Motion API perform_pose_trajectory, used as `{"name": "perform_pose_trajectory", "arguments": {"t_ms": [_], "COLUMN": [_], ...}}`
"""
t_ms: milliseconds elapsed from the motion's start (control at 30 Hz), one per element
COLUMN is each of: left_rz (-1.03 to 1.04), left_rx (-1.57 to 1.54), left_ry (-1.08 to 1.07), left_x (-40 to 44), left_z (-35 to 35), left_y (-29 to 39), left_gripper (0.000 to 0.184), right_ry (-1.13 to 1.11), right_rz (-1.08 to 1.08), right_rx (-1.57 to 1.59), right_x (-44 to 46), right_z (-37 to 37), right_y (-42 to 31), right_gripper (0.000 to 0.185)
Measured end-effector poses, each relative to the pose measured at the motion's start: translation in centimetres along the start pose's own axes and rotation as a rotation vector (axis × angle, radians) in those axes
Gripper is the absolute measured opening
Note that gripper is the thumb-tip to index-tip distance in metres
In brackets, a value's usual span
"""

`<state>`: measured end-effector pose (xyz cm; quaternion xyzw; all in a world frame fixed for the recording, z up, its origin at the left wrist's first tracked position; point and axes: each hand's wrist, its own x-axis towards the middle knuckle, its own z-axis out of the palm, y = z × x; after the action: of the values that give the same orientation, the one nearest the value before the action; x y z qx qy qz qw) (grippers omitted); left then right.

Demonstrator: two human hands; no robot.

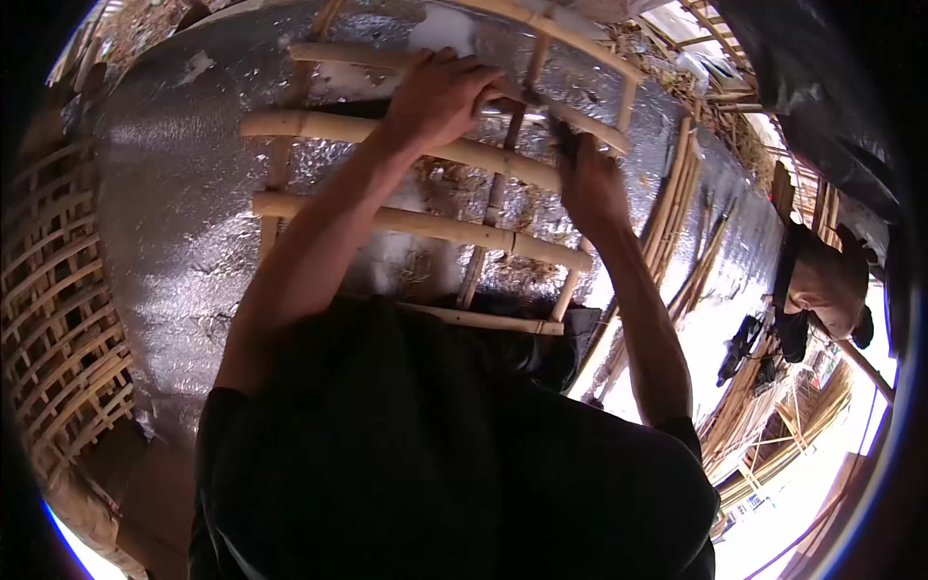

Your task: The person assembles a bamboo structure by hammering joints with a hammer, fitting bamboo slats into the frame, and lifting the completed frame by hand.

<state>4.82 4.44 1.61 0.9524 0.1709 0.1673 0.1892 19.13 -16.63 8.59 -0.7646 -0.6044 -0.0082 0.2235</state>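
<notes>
A lattice frame of bamboo poles (425, 224) lies in front of me, with thinner crosspieces under the long poles. My left hand (440, 104) is closed over one of the upper bamboo poles (353, 55), its fingers curled around it. To the right, my right hand (595, 188) is closed on a dark tool (564, 138). The tool's upper end is close to the same pole, near a joint with a crosspiece. Shadow and blur hide the tool's exact kind, and I cannot tell whether it touches the pole.
A shiny silver sheet (164, 222) covers the ground under the frame. Woven bamboo lattice (63, 319) stands at the left. Bamboo strips (674, 198) lie to the right. Another person (822, 285) is at the far right, near a dark tarp (836, 126).
</notes>
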Motion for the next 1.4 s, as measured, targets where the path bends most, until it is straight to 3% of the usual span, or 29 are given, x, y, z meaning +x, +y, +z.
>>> {"name": "perform_pose_trajectory", "arguments": {"t_ms": [33, 67, 100, 167, 267, 300, 333, 433, 500, 567, 667, 800, 967, 1200, 1300, 1400], "left_rz": [0.012, -0.073, -0.049, 0.027, 0.016, 0.02, -0.034, 0.019, -0.002, -0.006, -0.008, -0.039, -0.025, -0.074, -0.085, -0.101], "left_rx": [-0.005, 0.093, 0.049, 0.039, 0.084, 0.11, 0.105, 0.059, 0.02, -0.007, 0.062, 0.065, 0.087, 0.04, 0.022, -0.004], "left_ry": [0.003, -0.144, -0.086, 0.068, 0.061, 0.067, -0.108, 0.068, -0.008, -0.003, 0.091, 0.085, 0.117, 0.113, 0.127, 0.116], "left_x": [0.4, 0.0, 0.1, -0.2, 0.0, 0.3, 1.6, 1.5, 1.9, 2.3, 1.9, -1.1, -1.9, -2.4, -2.3, -2.2], "left_z": [-0.7, -1.0, 1.1, 1.5, 1.4, 1.3, 0.2, 1.4, 0.0, 0.3, 1.0, -0.8, -0.1, -0.9, -1.0, -0.5], "left_y": [0.4, -1.0, -2.7, -1.2, -1.2, -1.1, 0.5, -0.5, 1.0, 1.1, 0.1, 1.0, 2.2, 2.7, 2.8, 2.6], "left_gripper": [0.029, 0.031, 0.03, 0.03, 0.029, 0.028, 0.03, 0.033, 0.032, 0.032, 0.029, 0.029, 0.031, 0.032, 0.03, 0.027], "right_ry": [-0.215, -0.303, -0.323, -0.079, -0.053, -0.299, -0.339, 0.221, -0.356, -0.235, 0.084, 0.058, -0.134, -0.076, -0.135, -0.222], "right_rz": [0.213, 0.259, 0.526, 0.325, 0.048, 0.33, 0.504, 0.303, 0.521, 0.461, 0.501, 0.609, 0.764, 0.356, 0.247, 0.168], "right_rx": [-0.055, 0.01, -0.13, 0.144, -0.009, 0.038, 0.016, 0.277, -0.061, -0.152, 0.252, 0.302, 0.331, 0.164, 0.204, 0.047], "right_x": [0.0, 1.3, 1.5, -1.3, -0.6, 0.1, 1.5, 0.5, 0.5, 1.7, 3.6, 0.0, -2.3, -3.6, -2.9, -2.2], "right_z": [0.1, 0.2, -0.9, -2.3, 0.2, 1.0, -1.8, -2.8, -1.4, -1.4, -5.4, -4.5, -2.1, -1.5, -1.8, -2.6], "right_y": [-0.4, 0.1, -2.1, -0.5, 2.3, 1.6, 0.3, -1.3, -0.1, 0.0, -0.6, -1.5, -1.7, -3.4, -1.9, -1.1], "right_gripper": [0.026, 0.034, 0.03, 0.024, 0.026, 0.027, 0.03, 0.026, 0.023, 0.022, 0.026, 0.028, 0.031, 0.025, 0.027, 0.029]}}
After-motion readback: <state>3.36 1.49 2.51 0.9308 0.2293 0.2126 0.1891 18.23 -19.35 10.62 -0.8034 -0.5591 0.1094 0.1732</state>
